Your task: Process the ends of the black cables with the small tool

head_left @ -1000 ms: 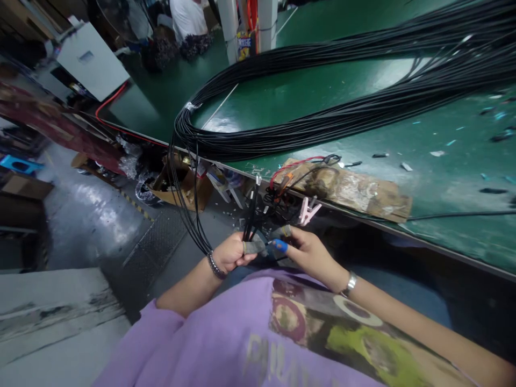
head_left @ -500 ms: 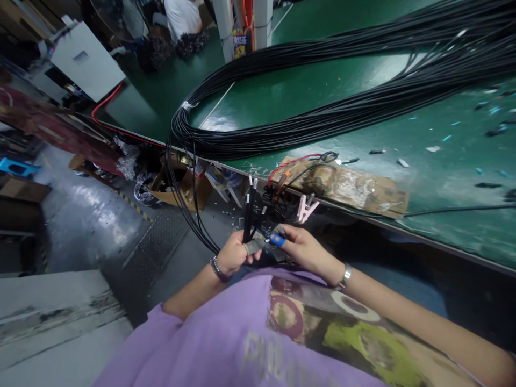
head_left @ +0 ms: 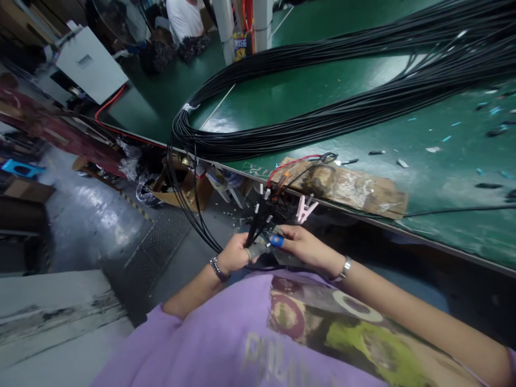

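Note:
My left hand [head_left: 235,254] is closed round a few black cable ends [head_left: 257,223] that stick upward with pale stripped tips. Grey tape covers its thumb. My right hand [head_left: 303,245] is pinched just to the right of it, one fingertip wrapped in blue tape, touching the same cable ends. Both hands hover in front of my lap, below the edge of the green table [head_left: 423,177]. The held cables run left and up into a thick black cable bundle [head_left: 322,123] that lies looped across the table.
A pink clip [head_left: 303,209] and red and black wires [head_left: 290,166] sit at the table edge beside a taped cardboard pad [head_left: 355,188]. Open boxes [head_left: 181,185] stand under the table. A white machine [head_left: 91,64] and a seated person [head_left: 183,19] are far back left.
The cable ends in my left hand have tilted from upright to leaning right. Both hands have edged slightly right and stayed closed together.

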`<state>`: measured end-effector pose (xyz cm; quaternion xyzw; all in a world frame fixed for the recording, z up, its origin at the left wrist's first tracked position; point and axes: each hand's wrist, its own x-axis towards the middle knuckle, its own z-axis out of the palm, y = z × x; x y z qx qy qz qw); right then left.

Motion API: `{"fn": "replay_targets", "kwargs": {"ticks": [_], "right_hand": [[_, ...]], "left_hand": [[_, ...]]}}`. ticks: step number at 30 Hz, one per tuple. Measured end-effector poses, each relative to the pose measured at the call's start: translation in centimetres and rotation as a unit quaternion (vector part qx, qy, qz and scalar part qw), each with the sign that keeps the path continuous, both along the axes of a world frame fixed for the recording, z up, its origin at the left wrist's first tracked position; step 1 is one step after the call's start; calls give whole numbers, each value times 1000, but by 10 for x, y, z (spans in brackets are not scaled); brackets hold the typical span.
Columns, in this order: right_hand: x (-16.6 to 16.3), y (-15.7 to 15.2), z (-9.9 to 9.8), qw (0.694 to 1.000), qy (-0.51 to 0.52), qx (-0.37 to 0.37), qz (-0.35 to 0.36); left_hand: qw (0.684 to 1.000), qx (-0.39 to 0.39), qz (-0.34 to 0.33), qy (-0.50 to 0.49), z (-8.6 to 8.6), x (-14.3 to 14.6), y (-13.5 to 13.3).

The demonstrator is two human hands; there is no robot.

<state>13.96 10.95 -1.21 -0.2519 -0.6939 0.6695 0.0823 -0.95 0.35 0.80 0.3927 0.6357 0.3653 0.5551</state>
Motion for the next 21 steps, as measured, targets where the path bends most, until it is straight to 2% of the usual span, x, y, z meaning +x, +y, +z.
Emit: {"fn": "replay_targets", "kwargs": {"ticks": [2,4,8,14,16,19,21], "right_hand": [[0,-1,1,999,16,-13,-26],[1,-3,4,999,29,8,-44],[3,-6,6,998,39,33,-45],[7,-9,6,995,59,15,-76],[7,-11,7,993,67,7,-92],[6,-13,9,992,62,-37,-106],[5,-14,9,987,36,-110,-108]], "left_hand": [[1000,-12,13,-12,2,0,0],[999,-18,21,-25,2,1,0],[999,-10,21,-45,1,2,1],[997,-23,63,-46,2,5,3],[996,-42,49,-60,3,5,4],[994,-68,1,-83,5,4,6],[995,-66,2,-78,5,3,6]]}}
